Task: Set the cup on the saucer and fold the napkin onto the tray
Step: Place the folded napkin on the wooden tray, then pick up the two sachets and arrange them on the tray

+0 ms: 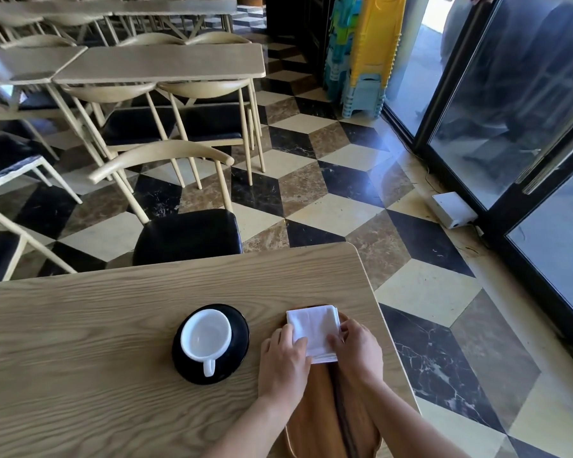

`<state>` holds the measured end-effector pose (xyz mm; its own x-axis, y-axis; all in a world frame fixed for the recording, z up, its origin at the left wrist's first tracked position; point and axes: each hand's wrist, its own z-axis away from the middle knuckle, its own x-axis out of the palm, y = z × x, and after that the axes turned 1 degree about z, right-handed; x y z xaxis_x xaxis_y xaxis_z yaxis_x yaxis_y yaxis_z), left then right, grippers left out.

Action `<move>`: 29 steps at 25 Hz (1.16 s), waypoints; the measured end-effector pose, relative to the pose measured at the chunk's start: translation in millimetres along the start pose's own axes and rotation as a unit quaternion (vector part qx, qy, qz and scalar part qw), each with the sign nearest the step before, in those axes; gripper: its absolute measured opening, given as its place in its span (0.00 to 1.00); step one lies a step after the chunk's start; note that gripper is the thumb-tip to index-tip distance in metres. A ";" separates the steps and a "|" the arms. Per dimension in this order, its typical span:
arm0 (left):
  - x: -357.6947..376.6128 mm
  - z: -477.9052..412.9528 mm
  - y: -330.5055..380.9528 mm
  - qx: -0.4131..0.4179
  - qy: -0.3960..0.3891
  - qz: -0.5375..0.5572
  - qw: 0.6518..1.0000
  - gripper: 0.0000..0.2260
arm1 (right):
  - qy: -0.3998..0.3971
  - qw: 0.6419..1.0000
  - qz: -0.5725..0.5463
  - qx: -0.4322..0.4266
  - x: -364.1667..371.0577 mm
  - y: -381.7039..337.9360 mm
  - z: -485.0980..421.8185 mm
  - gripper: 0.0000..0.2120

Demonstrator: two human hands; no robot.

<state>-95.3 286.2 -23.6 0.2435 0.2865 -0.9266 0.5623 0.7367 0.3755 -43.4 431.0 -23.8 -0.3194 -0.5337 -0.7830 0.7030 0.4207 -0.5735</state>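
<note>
Lying folded into a small white square, the napkin sat on the far end of a wooden tray, its layered edges showing at the far right corner and its near edge well inside the board. Left hand: thumb and forefinger pinched on the napkin's left edge, the other fingers loosely bent beside it. Right hand: thumb laid on top of the cloth near its right corner, fingers curled round the right edge, gripping it. Both forearms ran over the tray's near half. Cup: white, upright, empty, standing on a black saucer just to the left of the tray, its handle turned toward the person; it sat slightly off centre, toward the saucer's left. Saucer and tray both rested on a pale wood-grain table, near its right end. Beyond the table's far edge: one chair with a black seat and light curved back. Farther off: more tables of the same finish with like chairs. Floor: tiles in black, brown and cream. To the right: dark-framed glass doors, a small white box on the floor at their foot, and stacked plastic stools in yellow, green and blue.
</note>
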 end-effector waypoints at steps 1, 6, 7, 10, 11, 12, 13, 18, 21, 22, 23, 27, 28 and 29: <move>0.1 -0.8 -0.2 0.004 0.002 -0.002 1.000 0.09 | 0.002 1.000 -0.001 -0.003 -0.1 0.1 -0.3 0.06; -11.6 -2.6 -7.4 0.010 0.038 0.008 0.999 0.10 | 0.033 0.999 0.031 -0.020 -4.9 -1.4 0.8 0.08; -15.6 -2.4 -10.8 0.011 0.049 0.000 0.999 0.11 | 0.042 0.998 0.043 -0.034 -6.1 -2.9 2.8 0.07; -31.6 -1.8 -20.8 0.023 0.076 -0.063 0.995 0.15 | 0.060 0.993 0.070 -0.077 -10.0 -15.0 10.6 0.11; -38.2 -1.1 -24.0 0.027 0.082 -0.080 0.993 0.15 | 0.066 0.990 0.085 -0.093 -11.2 -20.5 13.1 0.13; -45.6 2.1 -28.7 0.026 0.084 -0.090 0.992 0.17 | 0.069 0.986 0.102 -0.110 -11.6 -26.4 16.5 0.14; -52.8 6.6 -34.9 0.023 0.082 -0.096 0.992 0.18 | 0.065 0.983 0.118 -0.126 -11.8 -32.2 20.1 0.14; -86.7 44.7 -81.4 -0.022 0.108 -0.099 0.989 0.18 | 0.034 0.966 0.151 -0.206 -3.0 -58.7 45.6 0.13; -102.2 75.1 -113.4 -0.066 0.129 -0.077 0.986 0.16 | 0.019 0.958 0.124 -0.258 12.5 -78.5 75.1 0.07; -106.5 86.7 -125.0 -0.081 0.131 -0.072 0.985 0.17 | 0.008 0.953 0.121 -0.277 19.9 -84.6 86.8 0.04; -110.5 98.4 -136.5 -0.096 0.132 -0.070 0.984 0.17 | -0.006 0.949 0.121 -0.292 27.9 -89.7 98.8 0.03; -123.0 143.5 -178.5 -0.154 0.123 -0.080 0.977 0.18 | -0.092 0.931 0.142 -0.323 60.4 -99.9 146.4 0.14; -124.1 152.6 -187.2 -0.169 0.120 -0.077 0.975 0.18 | -0.106 0.929 0.144 -0.323 66.9 -100.4 155.3 0.15; -124.4 162.8 -196.6 -0.185 0.117 -0.072 0.973 0.18 | -0.121 0.927 0.149 -0.323 73.7 -101.0 164.3 0.15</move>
<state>-107.5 6.0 20.8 -0.0265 0.2642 -0.9641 0.2442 0.9369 0.2500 -33.5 228.6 15.9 0.0339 -0.4394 -0.8977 0.1847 0.8855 -0.4264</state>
